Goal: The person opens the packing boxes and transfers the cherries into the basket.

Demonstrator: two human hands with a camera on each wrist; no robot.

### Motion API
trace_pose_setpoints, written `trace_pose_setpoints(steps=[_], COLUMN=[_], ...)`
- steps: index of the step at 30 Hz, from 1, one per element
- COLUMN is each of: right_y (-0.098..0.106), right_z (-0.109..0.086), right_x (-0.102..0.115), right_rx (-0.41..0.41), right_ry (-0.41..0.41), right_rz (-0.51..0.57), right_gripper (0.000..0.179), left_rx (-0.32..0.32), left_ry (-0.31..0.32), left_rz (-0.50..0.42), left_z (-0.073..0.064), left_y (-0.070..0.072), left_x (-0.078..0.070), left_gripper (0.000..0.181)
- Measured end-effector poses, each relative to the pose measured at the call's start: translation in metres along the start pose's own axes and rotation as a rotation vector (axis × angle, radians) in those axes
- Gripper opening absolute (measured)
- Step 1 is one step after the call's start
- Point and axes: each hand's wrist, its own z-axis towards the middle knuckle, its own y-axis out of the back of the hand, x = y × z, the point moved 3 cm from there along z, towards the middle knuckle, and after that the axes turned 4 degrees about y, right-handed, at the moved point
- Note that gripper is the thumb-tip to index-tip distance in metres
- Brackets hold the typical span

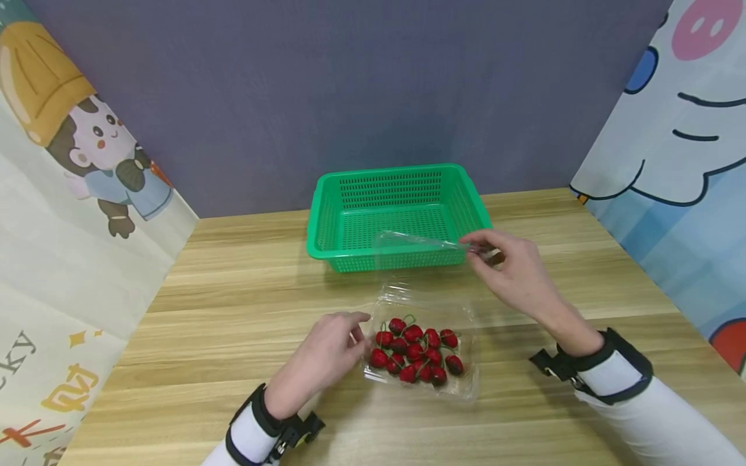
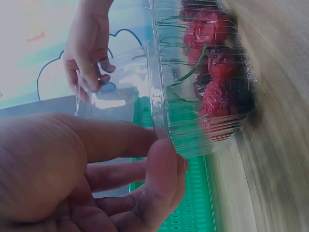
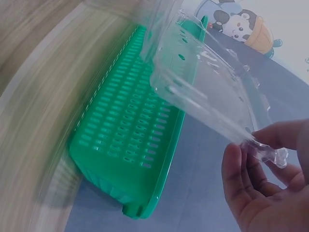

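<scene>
a clear plastic container (image 1: 466, 378) of red cherries (image 1: 414, 352) sits on the tabletop (image 1: 233, 310), toward the person from a green basket (image 1: 316, 213). the cherries lie in a loose cluster at the container's bottom, some with green stems.

the right hand (image 1: 515, 268) is raised above the tabletop, its grip pinching the edge of the container's clear lid (image 3: 203, 77) between thumb and fingers. the lid stands tilted up from the container's far side. from the head camera it crosses in front of the basket's near wall, though the green shows through; whether lid and basket touch, i cannot tell.

the left hand (image 1: 333, 343) is at the container's left edge, fingers bent and tips at the rim; i cannot tell whether its grip pinches the plastic or only touches it.

the basket has slotted sides and stands close to the purple-grey wall (image 1: 350, 84), behind the container, with the wall closing off the back. printed sheets flank the tabletop: a cartoon figure in a yellow hat (image 1: 43, 77) on the left, a large white character (image 1: 682, 129) on the right.
</scene>
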Motion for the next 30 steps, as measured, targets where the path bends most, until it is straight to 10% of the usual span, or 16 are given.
trace_pose_setpoints(steps=[14,30], right_y=[0.007,0.016], right_z=[-0.003,-0.006], right_x=[-0.001,-0.001], right_rx=[0.081,0.070], right_ry=[0.002,-0.061], right_rz=[-0.038,-0.067], right_gripper=[0.022,0.011], left_rx=[-0.066,0.021], left_ry=[-0.068,-0.034], left_rz=[0.120,0.084], left_z=[0.002,0.000], left_y=[0.003,0.004], left_x=[0.004,0.008], left_gripper=[0.030,0.048])
